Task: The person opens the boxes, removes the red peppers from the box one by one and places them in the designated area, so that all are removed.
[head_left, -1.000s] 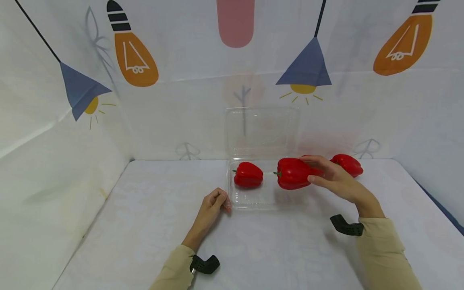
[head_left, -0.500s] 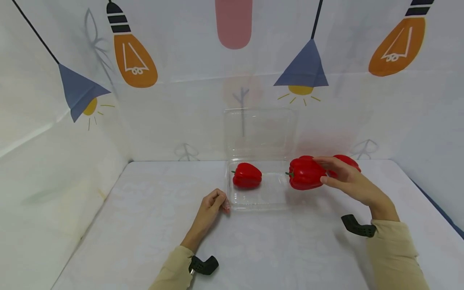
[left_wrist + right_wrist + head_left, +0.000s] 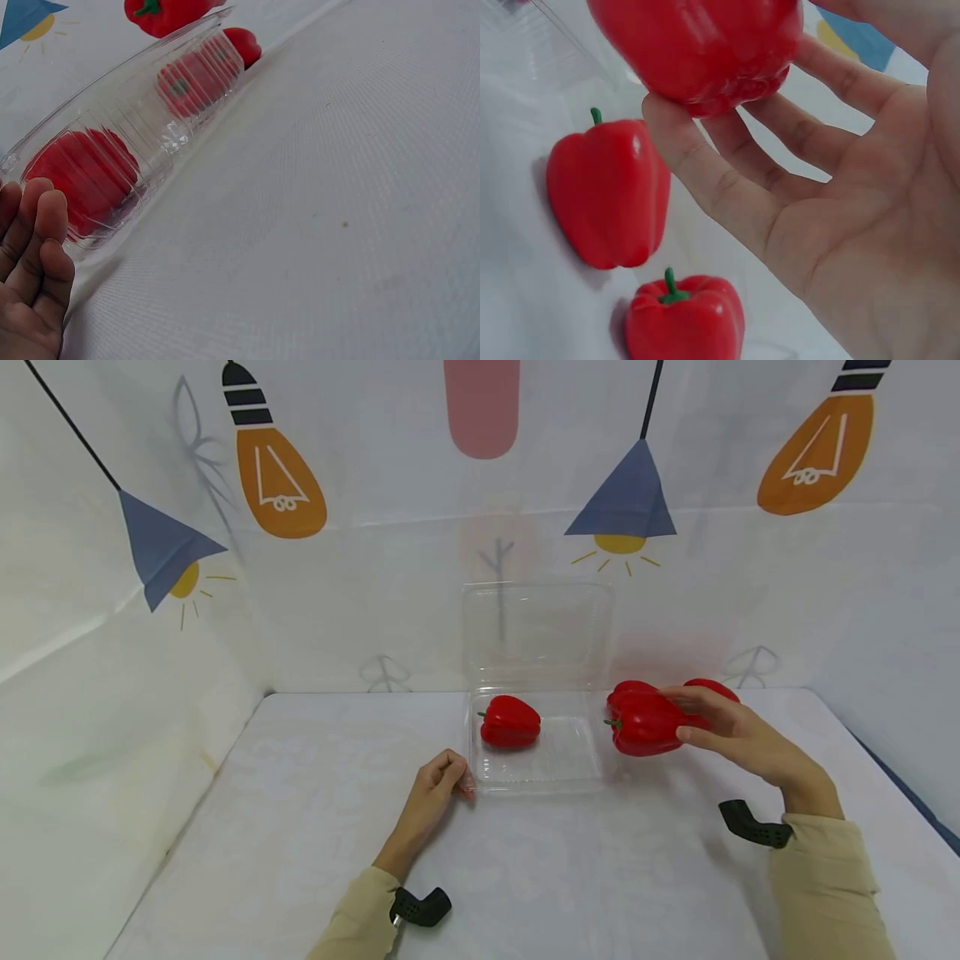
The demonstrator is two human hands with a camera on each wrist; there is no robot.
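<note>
In my right hand (image 3: pixel 731 731) I hold a red bell pepper (image 3: pixel 643 727) by its blunt end, thumb and fingers round it, green stem pointing left. It is raised, just right of the clear plastic container (image 3: pixel 540 787). One red pepper (image 3: pixel 511 722) lies inside that container, on the left. My left hand (image 3: pixel 438 781) pinches the container's near left corner; the left wrist view has the fingers (image 3: pixel 51 214) against its ribbed side. Two more peppers lie on the table beyond the held one, a nearer pepper (image 3: pixel 607 191) and another pepper (image 3: pixel 686 322); the right hand partly hides them in the head view.
The container's clear lid (image 3: pixel 537 631) stands raised against the printed back cloth (image 3: pixel 375 585). A white cloth covers the table (image 3: pixel 315 827), whose back edge meets the back cloth. Side cloths hang at left and right.
My right hand has carried the pepper rightward, from over the container's right part to beside it. My left hand has stayed at the corner.
</note>
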